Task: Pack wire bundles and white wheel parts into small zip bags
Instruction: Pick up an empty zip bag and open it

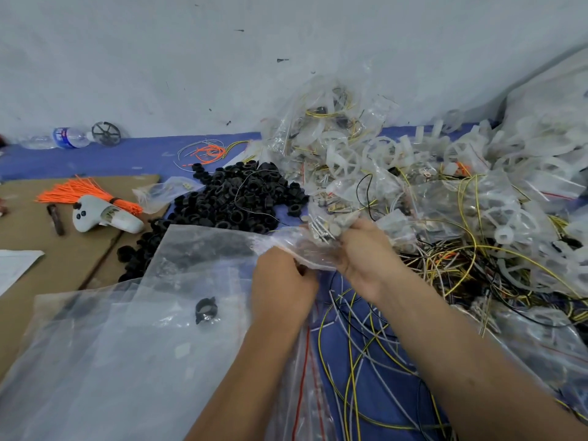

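Note:
Both hands work on one small clear zip bag (313, 246) in the middle of the view. My left hand (284, 281) pinches its near edge with curled fingers. My right hand (366, 253) grips the bag from the right, where small grey and metal parts (321, 226) show inside it. Loose yellow, white and black wires (359, 338) lie under my forearms on the blue mat. White wheel parts (378, 154) are heaped at the back right, mixed with filled zip bags (318, 122).
A heap of black rings (241, 195) lies left of the hands. Large clear plastic bags (133, 329) cover the near left, one black ring (206, 310) on them. On the cardboard (63, 249) sit orange ties (86, 190) and a white tool (101, 214). A water bottle (63, 138) lies by the wall.

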Tool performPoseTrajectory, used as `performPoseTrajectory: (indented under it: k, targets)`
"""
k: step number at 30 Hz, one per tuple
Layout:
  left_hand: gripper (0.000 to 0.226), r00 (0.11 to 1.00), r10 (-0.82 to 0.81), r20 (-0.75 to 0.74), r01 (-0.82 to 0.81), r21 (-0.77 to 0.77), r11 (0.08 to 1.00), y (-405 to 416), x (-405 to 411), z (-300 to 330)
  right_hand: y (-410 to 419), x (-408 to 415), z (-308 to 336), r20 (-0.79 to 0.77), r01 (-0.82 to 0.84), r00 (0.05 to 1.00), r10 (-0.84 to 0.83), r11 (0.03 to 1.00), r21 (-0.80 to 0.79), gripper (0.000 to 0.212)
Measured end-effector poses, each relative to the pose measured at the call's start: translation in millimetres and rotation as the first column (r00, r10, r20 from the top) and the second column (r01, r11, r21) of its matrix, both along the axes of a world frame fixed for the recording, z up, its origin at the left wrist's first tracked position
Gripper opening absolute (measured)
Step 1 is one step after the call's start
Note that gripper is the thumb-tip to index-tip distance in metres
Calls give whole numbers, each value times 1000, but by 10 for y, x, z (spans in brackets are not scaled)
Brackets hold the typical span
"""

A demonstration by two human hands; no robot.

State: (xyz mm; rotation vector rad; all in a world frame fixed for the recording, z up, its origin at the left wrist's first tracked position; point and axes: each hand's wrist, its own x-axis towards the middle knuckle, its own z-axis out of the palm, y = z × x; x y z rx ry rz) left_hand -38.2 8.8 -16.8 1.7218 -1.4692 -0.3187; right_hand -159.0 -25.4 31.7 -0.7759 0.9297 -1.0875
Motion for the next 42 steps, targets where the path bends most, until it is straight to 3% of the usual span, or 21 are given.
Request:
performPoseTrajectory:
  k: [2,4,6,8,13,15,18,21,25,29,33,35,38,40,42]
  targets:
    - [22,998,62,27,-63,17,998,10,32,-15,-90,-54,-126,-57,94,994,-92,995,38,31]
    - [17,992,114,-58,-114,-8,993,11,40,8,-201,-107,-240,-156,183,972,-173,982,48,31]
    - [17,964,174,-201,-185,-36,982,-5,58,32,-318,-148,-296,-428,242,868,-254,967,-83,29]
    - [16,906,190,-377,-234,-72,970,-19,72,72,-361,-156,-264,-588,232,747,-310,951,-207,30]
    - [18,790,231,-568,-345,-100,933,-44,78,129,-364,-233,-179,-624,242,596,-505,854,-461,21]
    - [17,785,224,-577,-337,-95,937,-48,81,115,-296,-263,-95,-520,280,654,-550,814,-509,19]
    - [17,809,178,-560,-273,-89,958,-46,57,87,-137,-171,64,-280,217,877,-390,842,-494,30]
    - [18,822,129,-555,-235,-123,964,-34,30,96,-30,11,61,-318,6,927,-198,857,-515,38]
    - [16,774,164,-611,-344,-189,920,-26,53,133,-23,44,-92,-615,-182,753,-232,826,-534,44]
    - [16,741,117,-661,-405,-302,863,-21,54,187,-71,-53,-114,-863,-366,340,-374,793,-488,41]
    - [15,756,93,-648,-394,-337,855,-18,51,169,-110,-166,-94,-873,-272,223,-433,833,-482,34]
    - [14,773,91,-628,-353,-306,884,-24,51,147,-70,-184,-66,-811,-178,299,-503,805,-566,36]
    - [13,803,92,-589,-306,-275,912,-23,34,130,27,-101,16,-669,-85,524,-527,749,-657,35]
    - [12,815,82,-574,-293,-286,912,-21,30,135,52,-11,59,-622,-143,712,-325,800,-582,34]
    - [10,803,77,-591,-310,-304,901,-28,55,137,83,52,104,-581,-279,812,-52,840,-466,25]
